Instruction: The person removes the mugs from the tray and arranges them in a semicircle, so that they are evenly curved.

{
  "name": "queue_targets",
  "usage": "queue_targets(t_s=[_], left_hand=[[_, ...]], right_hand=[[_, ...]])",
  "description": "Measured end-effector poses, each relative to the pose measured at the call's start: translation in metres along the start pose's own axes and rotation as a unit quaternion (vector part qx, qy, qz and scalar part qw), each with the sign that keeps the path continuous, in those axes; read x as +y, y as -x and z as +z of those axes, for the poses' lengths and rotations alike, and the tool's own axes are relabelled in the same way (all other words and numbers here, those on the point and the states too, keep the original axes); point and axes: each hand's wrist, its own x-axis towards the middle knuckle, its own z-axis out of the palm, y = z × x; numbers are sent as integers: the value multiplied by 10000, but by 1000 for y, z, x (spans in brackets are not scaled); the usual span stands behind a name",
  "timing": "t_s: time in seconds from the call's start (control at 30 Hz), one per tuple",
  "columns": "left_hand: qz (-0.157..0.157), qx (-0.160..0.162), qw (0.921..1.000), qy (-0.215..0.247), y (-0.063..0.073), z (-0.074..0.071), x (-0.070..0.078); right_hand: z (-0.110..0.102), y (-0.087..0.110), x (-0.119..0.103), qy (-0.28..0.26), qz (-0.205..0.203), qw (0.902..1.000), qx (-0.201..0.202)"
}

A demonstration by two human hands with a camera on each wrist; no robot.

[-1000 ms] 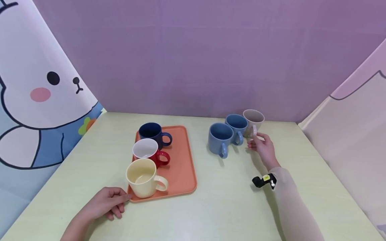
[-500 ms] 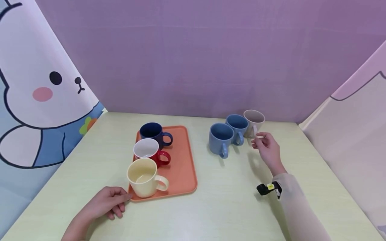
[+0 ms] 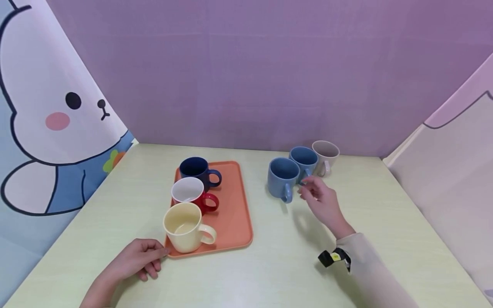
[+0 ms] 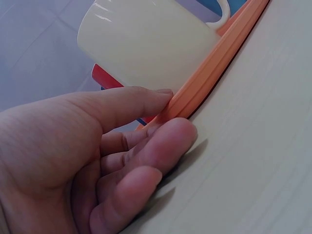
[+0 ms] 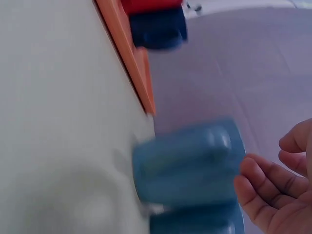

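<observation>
The left hand [image 3: 135, 259] pinches the near corner of a flat orange rectangular tray [image 3: 233, 222] between thumb and forefinger; the rim covers part of that grip. The right hand [image 3: 321, 201] has its fingers loosely bent, thumb apart, right beside two glossy blue cylindrical mugs. Its fingertips cover part of the handle of the farther blue mug [image 3: 302, 159], and whether they touch it I cannot tell. The nearer blue mug [image 3: 279, 184], left of this hand, hides some of its twin's side; the right wrist view blurs both, and the lower one there is cut off by the frame. Beyond the right hand stands a pinkish-grey mug [image 3: 325, 152], its body partly behind the farther blue one.

Just beyond the left hand, on the tray, sits a glossy cream mug [image 3: 179, 239], its top cut off in the left wrist view. It hides the lower body of a red mug with a white inside [image 3: 188, 188], which in turn covers part of a navy mug [image 3: 192, 171], farthest from that hand.
</observation>
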Motion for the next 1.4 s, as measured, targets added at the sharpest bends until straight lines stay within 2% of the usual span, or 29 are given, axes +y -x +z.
queue_targets(t_s=[0.1,0.23,0.4,0.57,0.7,0.83,0.93,1.0,1.1,1.4], left_hand=[[6,3,10000,-11,0,0,0],[12,13,10000,-17,0,0,0],[-38,13,10000,-31,0,0,1],[-46,-4,10000,-16,-1,1,2],[-24,-3,10000,-12,-1,1,2],[-12,-5,10000,9,-1,0,2],[-32,-1,10000,21,0,0,1],[-38,-2,10000,3,0,0,1],[-71,0,10000,-11,0,0,1],[-116,-31,9999,-13,-2,-1,-2]], right_hand=[[13,6,6,28,-290,9986,-446],[30,11,3,26,-639,9924,-1049],[51,15,-6,-138,-739,9815,-1759],[67,19,-16,-255,-857,9661,-2420],[77,19,-26,-345,-710,9490,-3052],[90,19,-37,-331,-499,9213,-3843],[102,19,-44,-269,-525,9039,-4237],[110,19,-49,-248,-587,8972,-4370],[122,21,-52,-284,-614,8933,-4444],[146,19,-62,-445,-589,8961,-4377]])
